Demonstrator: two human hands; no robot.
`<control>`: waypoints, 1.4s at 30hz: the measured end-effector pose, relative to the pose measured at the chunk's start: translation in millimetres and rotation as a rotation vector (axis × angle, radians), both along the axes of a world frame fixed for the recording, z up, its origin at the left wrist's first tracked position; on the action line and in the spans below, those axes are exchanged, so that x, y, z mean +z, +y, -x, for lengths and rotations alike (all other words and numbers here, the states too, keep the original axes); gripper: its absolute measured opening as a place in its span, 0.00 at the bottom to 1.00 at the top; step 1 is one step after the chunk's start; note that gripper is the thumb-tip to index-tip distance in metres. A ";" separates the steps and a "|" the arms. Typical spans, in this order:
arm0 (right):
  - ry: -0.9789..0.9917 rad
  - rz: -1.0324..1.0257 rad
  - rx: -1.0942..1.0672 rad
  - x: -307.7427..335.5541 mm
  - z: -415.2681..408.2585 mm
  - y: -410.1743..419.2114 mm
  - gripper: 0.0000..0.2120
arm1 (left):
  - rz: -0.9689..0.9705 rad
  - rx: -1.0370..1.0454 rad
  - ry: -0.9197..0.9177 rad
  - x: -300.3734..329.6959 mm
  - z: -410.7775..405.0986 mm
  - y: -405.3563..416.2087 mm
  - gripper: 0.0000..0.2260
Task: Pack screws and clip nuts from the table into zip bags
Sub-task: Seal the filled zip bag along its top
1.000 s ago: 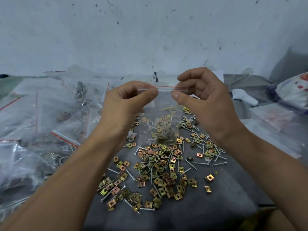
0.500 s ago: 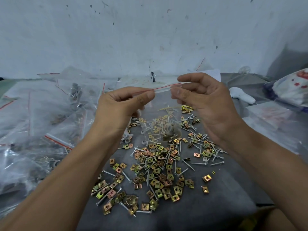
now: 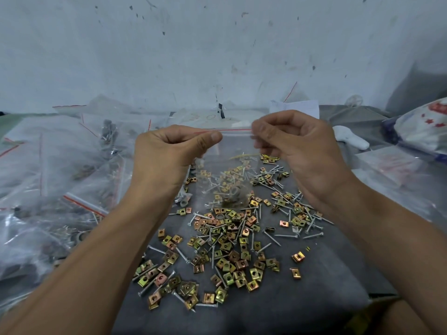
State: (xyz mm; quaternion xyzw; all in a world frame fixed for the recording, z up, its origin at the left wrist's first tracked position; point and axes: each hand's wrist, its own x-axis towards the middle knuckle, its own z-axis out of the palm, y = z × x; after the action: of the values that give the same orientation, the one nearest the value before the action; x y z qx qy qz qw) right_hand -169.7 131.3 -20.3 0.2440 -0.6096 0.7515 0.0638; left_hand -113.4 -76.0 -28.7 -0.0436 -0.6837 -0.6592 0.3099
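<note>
At nine o'clock, heaped filled bags (image 3: 60, 189). Centre: left hand (image 3: 167, 153) and right hand (image 3: 300, 151) pinching a clear zip bag (image 3: 227, 165) by its red-striped top corners, hanging above loose clip nuts (image 3: 225, 250) and screws (image 3: 287, 235) at six o'clock. Likely thin, limp, slippery plastic, bottom-heavy; best gripped along the stiffer zip strip.

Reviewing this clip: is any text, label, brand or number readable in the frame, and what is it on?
No text can be read with confidence.
White paper sheet by the wall: faint marks, too blurred to read.
White surface behind the held zip bag: faint handwritten marks, unreadable.
Red-and-white package at right: red star shapes, no legible words.
</note>
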 end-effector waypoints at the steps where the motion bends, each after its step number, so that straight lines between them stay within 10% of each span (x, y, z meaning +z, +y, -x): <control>1: 0.006 -0.019 -0.004 -0.1 0.4 0.8 0.12 | 0.009 0.004 -0.009 0.5 0.1 -0.7 0.07; 19: 0.300 -0.623 0.010 3.1 3.6 15.8 0.13 | 0.134 -0.079 -0.111 -1.0 -5.8 -5.8 0.12; 42: 0.108 -0.299 0.073 -5.7 11.9 18.9 0.11 | 0.110 -0.090 -0.043 -1.9 -2.8 -10.1 0.04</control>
State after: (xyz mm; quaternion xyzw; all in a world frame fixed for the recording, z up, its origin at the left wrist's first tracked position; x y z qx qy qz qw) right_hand -181.6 150.2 -26.0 0.3129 -0.7012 0.6398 0.0323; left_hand -110.6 -86.0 -30.6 -0.0773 -0.7226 -0.6349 0.2623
